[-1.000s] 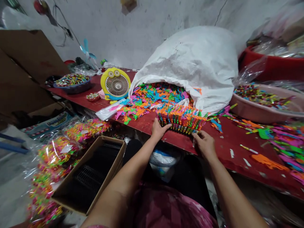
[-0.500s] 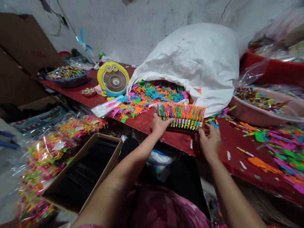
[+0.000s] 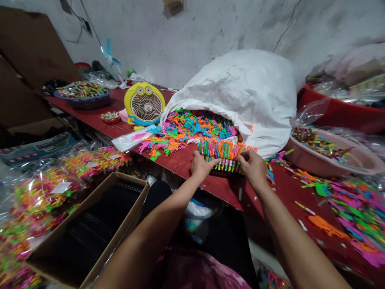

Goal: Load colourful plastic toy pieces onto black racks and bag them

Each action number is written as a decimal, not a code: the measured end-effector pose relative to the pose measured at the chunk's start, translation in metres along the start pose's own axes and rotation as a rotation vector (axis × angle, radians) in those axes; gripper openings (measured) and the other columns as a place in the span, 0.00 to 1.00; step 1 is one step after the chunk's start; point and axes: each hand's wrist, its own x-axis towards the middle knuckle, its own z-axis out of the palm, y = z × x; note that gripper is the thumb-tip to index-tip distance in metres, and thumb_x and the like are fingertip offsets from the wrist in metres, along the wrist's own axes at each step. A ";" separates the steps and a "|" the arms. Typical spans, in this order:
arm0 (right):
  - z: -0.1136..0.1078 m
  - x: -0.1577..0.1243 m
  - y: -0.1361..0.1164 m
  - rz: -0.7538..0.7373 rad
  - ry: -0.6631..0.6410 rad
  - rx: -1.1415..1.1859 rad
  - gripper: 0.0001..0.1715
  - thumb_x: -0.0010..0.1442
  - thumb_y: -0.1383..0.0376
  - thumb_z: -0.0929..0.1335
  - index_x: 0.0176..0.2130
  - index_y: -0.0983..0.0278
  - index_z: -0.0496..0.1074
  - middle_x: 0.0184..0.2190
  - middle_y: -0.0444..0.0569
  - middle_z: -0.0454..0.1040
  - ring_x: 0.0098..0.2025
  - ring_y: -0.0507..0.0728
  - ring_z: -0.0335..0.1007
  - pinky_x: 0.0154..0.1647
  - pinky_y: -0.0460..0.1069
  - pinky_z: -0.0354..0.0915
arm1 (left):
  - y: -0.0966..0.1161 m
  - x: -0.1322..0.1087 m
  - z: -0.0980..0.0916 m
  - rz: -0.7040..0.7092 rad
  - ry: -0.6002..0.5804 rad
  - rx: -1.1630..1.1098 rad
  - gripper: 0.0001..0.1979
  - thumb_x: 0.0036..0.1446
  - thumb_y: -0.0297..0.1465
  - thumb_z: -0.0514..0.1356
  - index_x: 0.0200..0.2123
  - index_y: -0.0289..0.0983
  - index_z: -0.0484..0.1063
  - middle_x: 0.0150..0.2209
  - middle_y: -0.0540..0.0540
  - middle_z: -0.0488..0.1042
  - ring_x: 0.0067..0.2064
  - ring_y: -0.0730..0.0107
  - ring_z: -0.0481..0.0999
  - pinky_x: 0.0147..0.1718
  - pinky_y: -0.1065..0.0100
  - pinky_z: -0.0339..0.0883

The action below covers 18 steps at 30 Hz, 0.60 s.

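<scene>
A tight row of small colourful plastic pieces (image 3: 218, 150) stands upright near the table's front edge, orange and green at the top. Their printed tube-like lower ends (image 3: 224, 165) sit in a dark rack, mostly hidden. My left hand (image 3: 201, 165) grips the left end of the row, its thumb along the front. At the right part, the thumb and fingers of my right hand (image 3: 253, 167) pinch at the pieces; exactly which is hidden. Just behind, loose plastic pieces (image 3: 192, 126) spill from a large white sack (image 3: 243, 88).
A yellow fan (image 3: 144, 105) stands left of the sack. At right are a pink basin (image 3: 333, 160), a red tub (image 3: 339, 108) and scattered plastic pieces (image 3: 355, 208). Lower left, an open cardboard box (image 3: 132, 212) holds black racks beside filled clear bags (image 3: 45, 188).
My right hand has moved left and up, from the right end of the row onto the pieces. My left hand keeps its place on the row. The camera view has shifted slightly.
</scene>
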 end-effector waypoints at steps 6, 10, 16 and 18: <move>0.003 0.006 -0.001 -0.029 -0.027 -0.075 0.17 0.58 0.53 0.63 0.34 0.62 0.73 0.27 0.50 0.75 0.28 0.56 0.67 0.28 0.48 0.53 | -0.004 0.001 0.004 0.022 0.015 0.009 0.37 0.43 0.58 0.65 0.45 0.39 0.57 0.41 0.37 0.77 0.45 0.47 0.79 0.38 0.60 0.68; 0.007 0.008 -0.001 -0.025 -0.018 -0.143 0.13 0.57 0.56 0.64 0.32 0.62 0.70 0.25 0.49 0.74 0.26 0.56 0.65 0.27 0.48 0.53 | -0.004 0.002 0.004 0.019 0.012 0.012 0.37 0.43 0.58 0.65 0.46 0.39 0.57 0.43 0.36 0.77 0.47 0.47 0.78 0.39 0.60 0.68; 0.005 0.025 0.004 0.203 -0.278 0.224 0.11 0.49 0.56 0.68 0.28 0.61 0.65 0.16 0.43 0.70 0.17 0.53 0.64 0.20 0.47 0.55 | -0.003 0.002 0.004 0.024 0.005 -0.007 0.37 0.43 0.57 0.66 0.46 0.40 0.57 0.42 0.37 0.77 0.46 0.49 0.78 0.40 0.61 0.68; 0.002 0.030 0.004 0.260 -0.353 0.256 0.13 0.47 0.56 0.70 0.27 0.61 0.64 0.14 0.42 0.68 0.15 0.53 0.62 0.17 0.47 0.55 | -0.003 0.002 0.004 0.022 0.003 -0.008 0.37 0.43 0.57 0.66 0.46 0.39 0.57 0.43 0.37 0.77 0.46 0.49 0.78 0.40 0.60 0.68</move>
